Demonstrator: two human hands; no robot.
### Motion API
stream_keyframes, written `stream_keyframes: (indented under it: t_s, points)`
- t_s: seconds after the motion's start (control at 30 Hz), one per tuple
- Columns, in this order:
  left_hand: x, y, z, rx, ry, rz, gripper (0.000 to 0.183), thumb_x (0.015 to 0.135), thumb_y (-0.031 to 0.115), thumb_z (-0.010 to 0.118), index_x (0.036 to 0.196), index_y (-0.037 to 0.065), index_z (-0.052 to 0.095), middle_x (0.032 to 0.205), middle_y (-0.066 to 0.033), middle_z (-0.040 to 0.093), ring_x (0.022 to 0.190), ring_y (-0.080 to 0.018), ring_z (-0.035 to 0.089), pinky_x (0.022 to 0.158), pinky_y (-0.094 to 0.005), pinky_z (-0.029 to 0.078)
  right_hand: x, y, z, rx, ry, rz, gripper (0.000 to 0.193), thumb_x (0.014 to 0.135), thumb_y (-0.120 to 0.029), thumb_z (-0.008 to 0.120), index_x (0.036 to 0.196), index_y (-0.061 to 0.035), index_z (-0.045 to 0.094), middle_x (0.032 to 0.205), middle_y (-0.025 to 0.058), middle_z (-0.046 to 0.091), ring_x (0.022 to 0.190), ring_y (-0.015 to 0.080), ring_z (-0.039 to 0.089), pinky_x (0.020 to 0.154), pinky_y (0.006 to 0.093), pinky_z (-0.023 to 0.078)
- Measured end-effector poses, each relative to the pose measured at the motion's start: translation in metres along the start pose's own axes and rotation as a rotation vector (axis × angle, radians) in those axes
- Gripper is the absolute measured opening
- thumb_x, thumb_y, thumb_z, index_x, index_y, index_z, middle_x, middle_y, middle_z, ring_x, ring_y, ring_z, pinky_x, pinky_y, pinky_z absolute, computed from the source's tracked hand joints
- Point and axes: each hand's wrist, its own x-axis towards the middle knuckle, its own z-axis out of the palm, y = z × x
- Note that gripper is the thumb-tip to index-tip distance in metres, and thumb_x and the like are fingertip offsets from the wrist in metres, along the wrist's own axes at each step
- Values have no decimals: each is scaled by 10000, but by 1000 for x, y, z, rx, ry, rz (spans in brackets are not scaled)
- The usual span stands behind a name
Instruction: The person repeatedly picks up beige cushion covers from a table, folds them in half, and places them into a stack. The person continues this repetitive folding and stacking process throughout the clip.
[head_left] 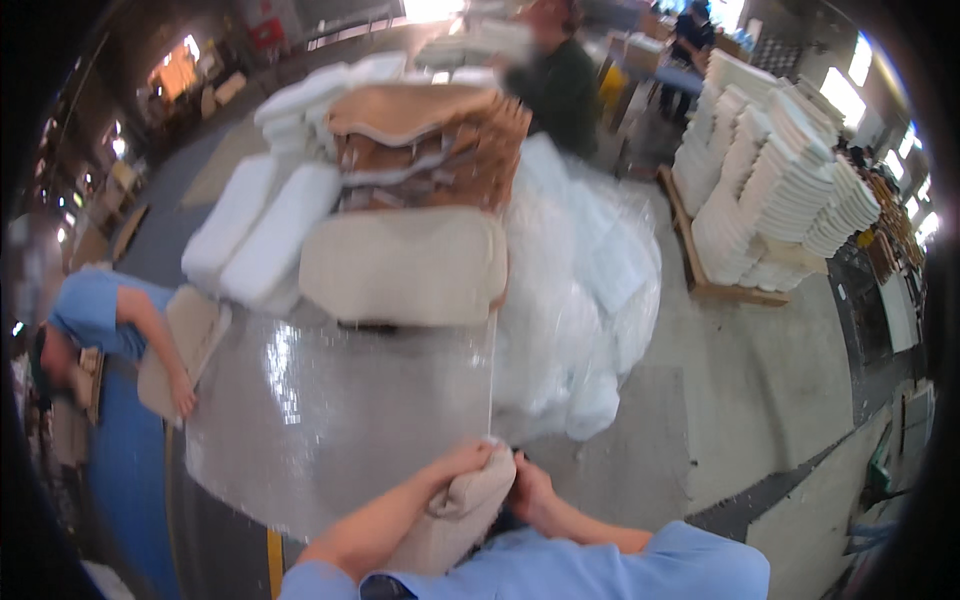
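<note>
Tall stacks of white pads (pixel 765 175) on a wooden pallet (pixel 740 294)

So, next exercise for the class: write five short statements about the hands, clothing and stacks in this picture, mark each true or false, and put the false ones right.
1. The person's left hand holds a beige cushion. True.
2. The person's sleeves are red. False: the sleeves are light blue.
3. The white pads at the right stand on a wooden pallet. True.
4. The clear plastic wrapping lies left of the brown stack. False: the clear plastic wrapping is to the right of the brown stack.
5. At the left, a co-worker's hand is on another beige cushion. True.
</note>
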Motion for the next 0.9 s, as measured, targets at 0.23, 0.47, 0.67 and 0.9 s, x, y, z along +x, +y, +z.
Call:
stream_keyframes:
  t_s: [0.23,0.47,0.67,0.9]
  points:
    - [-33,68,1,68,-63,-79,445,1033,435,668,917,27,803,812,-204,692,742,-267,621,709,-446,513,21,-2,-20,80,31,90,548,1141,-529,446,1300,-47,651,1255,129,704,1162,302,678,1024,473,541]
    - [-28,71,1,112,160,-102,427,1007,443,661,894,68,831,1017,-268,687,1025,-418,633,900,-517,516,45,-17,1,-253,323,105,515,1144,-479,496,1054,-34,739,962,74,743,873,209,691,781,403,550]
    - [1,44,-4,52,127,-179,466,993,429,661,779,43,810,799,-257,674,874,-372,674,786,-468,537,100,5,-49,-760,242,-131,563,1145,-486,477,992,-16,746,905,110,765,783,208,649,740,428,533]
    - [-16,14,-26,-477,-43,-319,493,1022,472,644,983,2,789,870,-145,714,849,-224,636,768,-387,508,99,4,-1,-324,324,52,550,1134,-539,467,986,-78,729,923,94,742,852,310,702,802,457,566]
